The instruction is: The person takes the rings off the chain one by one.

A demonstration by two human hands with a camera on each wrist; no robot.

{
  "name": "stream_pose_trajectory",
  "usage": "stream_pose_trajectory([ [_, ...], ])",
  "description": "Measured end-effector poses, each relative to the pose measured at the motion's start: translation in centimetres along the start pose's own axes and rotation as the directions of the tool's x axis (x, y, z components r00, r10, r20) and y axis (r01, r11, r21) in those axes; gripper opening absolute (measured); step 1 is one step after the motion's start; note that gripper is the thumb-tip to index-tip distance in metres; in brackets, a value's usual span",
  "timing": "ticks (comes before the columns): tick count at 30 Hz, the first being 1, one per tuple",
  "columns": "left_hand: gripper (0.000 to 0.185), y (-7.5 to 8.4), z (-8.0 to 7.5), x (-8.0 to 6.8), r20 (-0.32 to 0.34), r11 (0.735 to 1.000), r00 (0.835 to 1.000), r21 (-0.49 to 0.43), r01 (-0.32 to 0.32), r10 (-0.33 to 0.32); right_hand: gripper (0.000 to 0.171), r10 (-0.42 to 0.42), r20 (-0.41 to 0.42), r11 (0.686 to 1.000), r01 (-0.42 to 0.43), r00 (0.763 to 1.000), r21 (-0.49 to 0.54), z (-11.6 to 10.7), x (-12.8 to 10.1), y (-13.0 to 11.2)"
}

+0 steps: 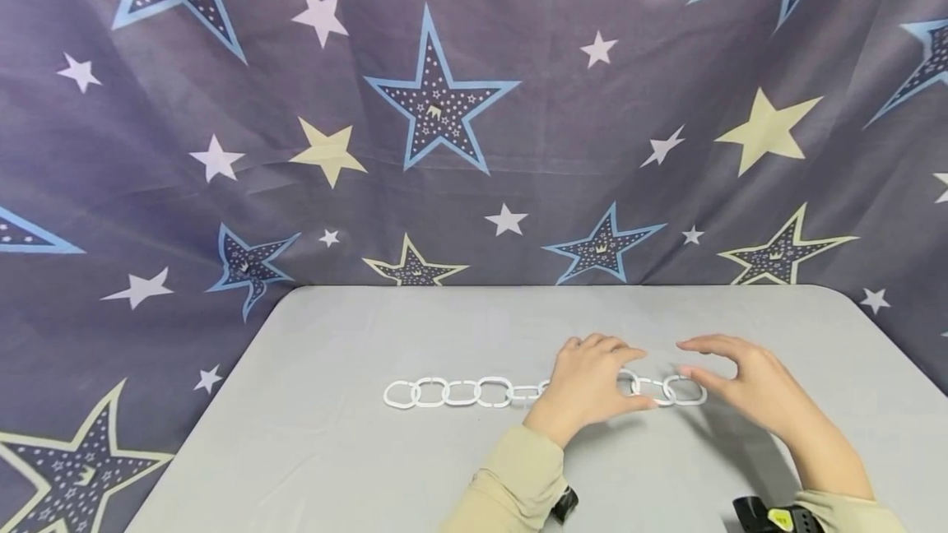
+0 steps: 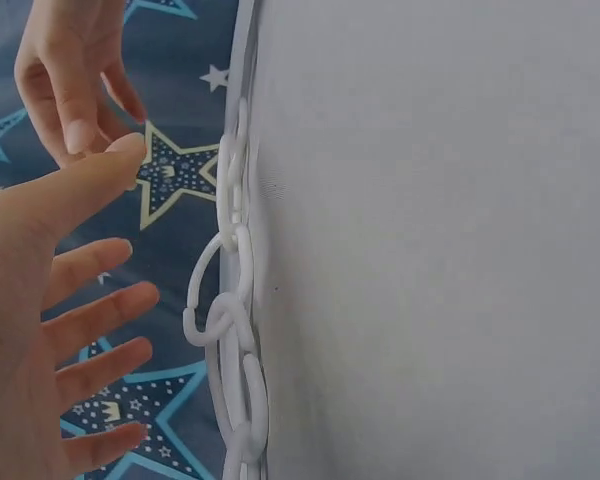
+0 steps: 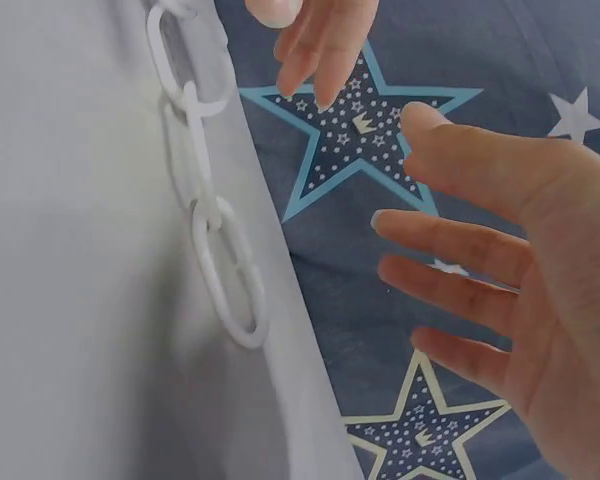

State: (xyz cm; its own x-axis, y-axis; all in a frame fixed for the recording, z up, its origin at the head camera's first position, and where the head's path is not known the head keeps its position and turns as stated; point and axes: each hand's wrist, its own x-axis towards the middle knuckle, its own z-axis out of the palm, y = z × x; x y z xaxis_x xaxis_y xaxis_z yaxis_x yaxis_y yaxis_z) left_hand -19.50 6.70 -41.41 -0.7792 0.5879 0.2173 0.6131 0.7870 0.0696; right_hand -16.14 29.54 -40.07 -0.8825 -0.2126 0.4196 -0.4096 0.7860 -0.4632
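A chain of white plastic links [image 1: 494,391] lies in a line across the table, its middle hidden behind my left hand [image 1: 588,381]. That hand hovers over the chain with fingers spread and nothing in its grasp. Over the chain's right end, my right hand [image 1: 748,377] is held with thumb and fingers apart, also holding nothing. In the left wrist view the chain [image 2: 220,290] runs beside the spread fingers [image 2: 100,310]. The right wrist view shows the end link [image 3: 228,275] apart from the right fingers [image 3: 450,235].
The pale grey table [image 1: 333,467] reaches back to a dark purple cloth [image 1: 474,204] printed with stars, which hangs behind it. Both wrists wear dark straps; a yellow-green piece [image 1: 781,519] shows on the right one.
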Motion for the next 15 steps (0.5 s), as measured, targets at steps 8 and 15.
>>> stream_pose_trajectory([
  [8,0.053,0.3,0.2,0.9,0.062,0.997,0.997,-0.059,-0.044,0.047,0.027,-0.014,0.007,1.0,0.014,1.0,0.022,0.6,-0.3,1.5],
  [15,0.035,0.6,0.5,1.8,0.096,0.993,0.992,-0.092,-0.078,0.087,0.019,0.102,0.139,0.993,-0.109,0.985,0.047,1.0,-0.9,2.2],
])
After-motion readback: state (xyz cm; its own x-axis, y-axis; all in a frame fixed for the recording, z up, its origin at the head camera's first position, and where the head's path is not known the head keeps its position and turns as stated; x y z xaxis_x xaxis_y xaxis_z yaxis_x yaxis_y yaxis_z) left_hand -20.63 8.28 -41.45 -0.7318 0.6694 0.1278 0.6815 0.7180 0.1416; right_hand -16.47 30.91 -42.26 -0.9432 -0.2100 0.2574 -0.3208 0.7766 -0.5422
